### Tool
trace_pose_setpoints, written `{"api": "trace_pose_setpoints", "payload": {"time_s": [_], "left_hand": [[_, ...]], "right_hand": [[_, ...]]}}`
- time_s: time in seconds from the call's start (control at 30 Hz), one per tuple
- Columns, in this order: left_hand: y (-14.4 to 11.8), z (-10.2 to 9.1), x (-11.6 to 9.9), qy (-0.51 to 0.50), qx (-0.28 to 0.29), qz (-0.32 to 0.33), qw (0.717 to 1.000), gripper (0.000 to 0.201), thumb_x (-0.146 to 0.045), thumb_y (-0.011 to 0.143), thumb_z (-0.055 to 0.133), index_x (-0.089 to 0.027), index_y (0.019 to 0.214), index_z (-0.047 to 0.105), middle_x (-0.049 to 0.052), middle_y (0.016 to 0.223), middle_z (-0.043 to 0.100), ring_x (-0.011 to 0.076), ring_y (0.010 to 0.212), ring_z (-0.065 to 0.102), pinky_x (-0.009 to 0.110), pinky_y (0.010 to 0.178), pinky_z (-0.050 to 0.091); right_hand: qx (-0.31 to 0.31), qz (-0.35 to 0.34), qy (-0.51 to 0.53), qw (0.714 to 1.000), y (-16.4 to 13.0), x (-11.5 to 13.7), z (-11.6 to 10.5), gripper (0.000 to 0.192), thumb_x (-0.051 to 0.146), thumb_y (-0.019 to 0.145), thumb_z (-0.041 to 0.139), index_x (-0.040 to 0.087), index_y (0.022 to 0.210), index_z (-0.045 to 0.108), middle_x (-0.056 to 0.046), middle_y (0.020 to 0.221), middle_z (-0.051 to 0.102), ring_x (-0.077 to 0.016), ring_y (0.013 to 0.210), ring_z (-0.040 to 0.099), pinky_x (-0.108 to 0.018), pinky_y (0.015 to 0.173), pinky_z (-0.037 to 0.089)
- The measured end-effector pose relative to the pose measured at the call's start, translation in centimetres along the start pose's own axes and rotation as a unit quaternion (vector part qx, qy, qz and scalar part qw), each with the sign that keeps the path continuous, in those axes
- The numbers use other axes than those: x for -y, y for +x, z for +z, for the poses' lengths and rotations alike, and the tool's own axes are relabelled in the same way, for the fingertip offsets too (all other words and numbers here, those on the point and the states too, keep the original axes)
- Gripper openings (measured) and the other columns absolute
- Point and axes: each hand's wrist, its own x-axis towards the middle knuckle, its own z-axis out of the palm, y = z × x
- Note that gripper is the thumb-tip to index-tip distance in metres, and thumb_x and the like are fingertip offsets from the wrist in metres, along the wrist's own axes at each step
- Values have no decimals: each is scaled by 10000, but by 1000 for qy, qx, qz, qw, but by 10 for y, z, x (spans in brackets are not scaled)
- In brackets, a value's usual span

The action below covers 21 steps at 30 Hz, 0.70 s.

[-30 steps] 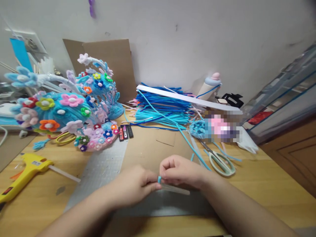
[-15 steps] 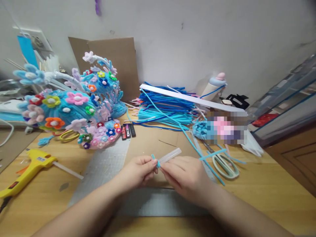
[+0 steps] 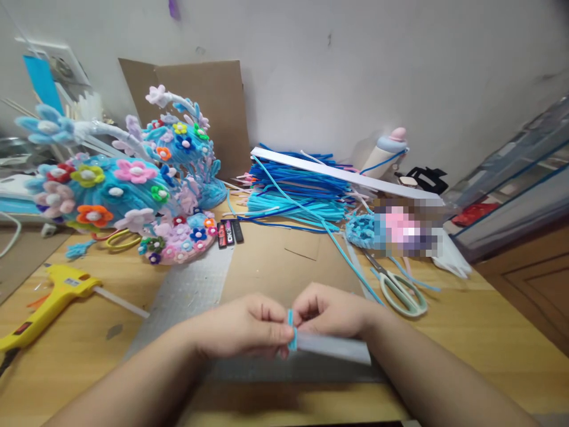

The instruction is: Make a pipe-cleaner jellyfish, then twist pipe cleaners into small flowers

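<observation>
My left hand [image 3: 249, 323] pinches a light-blue pipe cleaner [image 3: 292, 339] between thumb and fingers, where it wraps round one end of a translucent whitish strip [image 3: 338, 349]. The strip points right and slightly down, passing below my right wrist, and is blurred. Close on the right, the curled fingers of my right hand [image 3: 326, 311] meet at the pipe cleaner's upper part. Its free length is hidden by the hand. Both hands are over a brown cardboard sheet [image 3: 267, 261] on a grey cutting mat [image 3: 178, 296].
A yellow glue gun [image 3: 53, 302] lies left, near pipe-cleaner flower ornaments [image 3: 111, 190]. Blue pipe cleaners [image 3: 297, 190] are piled at the back under a white strip [image 3: 347, 175]. Scissors [image 3: 404, 293] lie right; small dark packets [image 3: 230, 233] sit behind the mat.
The translucent strip has swung from pointing up-right to pointing right and slightly down. My right hand has turned and risen above it, and the pipe cleaner's long tail no longer shows.
</observation>
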Motion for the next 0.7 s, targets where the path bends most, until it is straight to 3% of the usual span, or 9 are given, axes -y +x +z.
{"api": "trace_pose_setpoints", "payload": {"time_s": [0.07, 0.13, 0.23, 0.3, 0.4, 0.5, 0.57, 0.7], "left_hand": [[-2, 0, -1, 99, 28, -27, 994, 352, -483, 817, 545, -157, 691, 587, -63, 524, 406, 72, 473, 322, 216, 461, 231], [-2, 1, -1, 198, -12, -44, 979, 340, -456, 827, 524, -167, 650, 551, -64, 541, 385, 79, 496, 316, 221, 475, 237], [0, -1, 1, 308, -115, -60, 943, 340, -418, 838, 481, -174, 602, 491, -64, 536, 354, 89, 507, 313, 234, 483, 221], [3, -3, 3, 321, -161, -59, 931, 342, -413, 841, 457, -175, 596, 467, -61, 543, 358, 96, 523, 327, 237, 492, 218], [7, -7, 5, 291, -201, -40, 935, 354, -427, 840, 442, -175, 592, 450, -56, 560, 371, 102, 546, 342, 231, 502, 225], [10, -8, 7, 221, -246, -23, 944, 376, -471, 823, 441, -177, 590, 457, -61, 528, 370, 97, 506, 318, 227, 482, 215], [12, -8, 7, 151, -262, -24, 953, 389, -520, 805, 440, -180, 625, 491, -75, 475, 354, 92, 453, 282, 226, 449, 188], [13, -5, 5, 20, -272, -11, 962, 425, -589, 752, 493, -174, 670, 533, -92, 422, 346, 75, 400, 234, 214, 409, 157]], "right_hand": [[24, 51, 42, 998, 0, 2, -1, 243, 355, 709, 682, 128, 704, 596, 65, 534, 479, -42, 439, 372, -169, 409, 272], [-5, 75, 50, 996, 0, 6, 2, 182, 301, 716, 643, 137, 697, 566, 72, 531, 460, -40, 428, 353, -165, 396, 256], [-109, 42, -42, 992, -1, 13, 11, 79, 197, 745, 558, 142, 688, 555, 62, 561, 461, -50, 476, 368, -171, 443, 284], [-185, -5, -163, 969, -3, 17, 18, 87, 144, 757, 525, 146, 679, 564, 53, 576, 480, -61, 515, 394, -181, 482, 297], [-266, -77, -373, 886, -7, 18, 25, 115, 147, 784, 525, 160, 696, 597, 35, 586, 531, -87, 543, 442, -217, 518, 291], [-303, -154, -511, 790, -9, 14, 28, 168, 190, 849, 491, 165, 747, 622, -6, 633, 603, -121, 582, 505, -257, 563, 311], [-312, -192, -536, 761, -8, 11, 27, 199, 182, 881, 454, 166, 797, 634, -29, 688, 644, -136, 625, 550, -262, 592, 337], [-349, -238, -530, 735, -6, 8, 25, 179, 167, 882, 473, 160, 825, 642, -32, 707, 670, -141, 637, 588, -259, 592, 365]]}}
